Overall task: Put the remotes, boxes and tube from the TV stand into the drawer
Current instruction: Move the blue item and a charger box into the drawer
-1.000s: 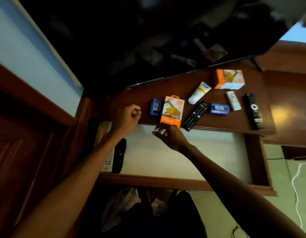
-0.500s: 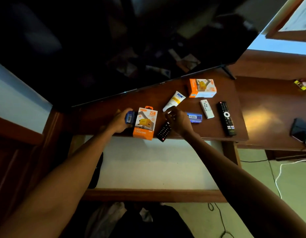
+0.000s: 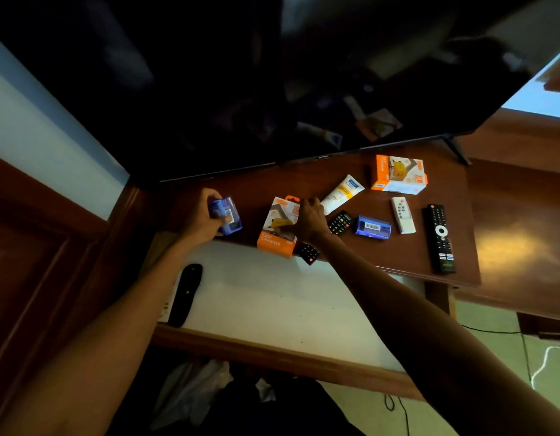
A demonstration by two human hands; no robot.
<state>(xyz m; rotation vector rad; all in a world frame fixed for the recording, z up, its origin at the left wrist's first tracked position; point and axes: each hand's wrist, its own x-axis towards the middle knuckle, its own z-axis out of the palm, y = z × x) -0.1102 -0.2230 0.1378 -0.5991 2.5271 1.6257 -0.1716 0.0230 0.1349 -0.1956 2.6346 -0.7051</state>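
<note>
My left hand (image 3: 201, 219) grips a small blue box (image 3: 227, 215) at the left end of the TV stand (image 3: 369, 258). My right hand (image 3: 308, 219) closes on the right edge of an orange charger box (image 3: 276, 231). A black remote (image 3: 339, 221) lies partly under that wrist, its end over the stand's edge. Further right lie a white tube (image 3: 342, 193), a second orange box (image 3: 398, 174), a second blue box (image 3: 373, 227), a small white remote (image 3: 403, 214) and a long black remote (image 3: 440, 238). Below, the open drawer (image 3: 272, 305) holds a black remote (image 3: 188, 294).
A big dark TV (image 3: 272, 89) hangs over the back of the stand. The drawer's wooden front rail (image 3: 272, 352) runs below my arms. A lower wooden shelf (image 3: 517, 247) sits to the right. Cables (image 3: 398, 407) lie on the floor.
My left hand reached the blue box and took hold of it. My right hand rose from the drawer, passed over the black remote, then shifted left onto the orange charger box.
</note>
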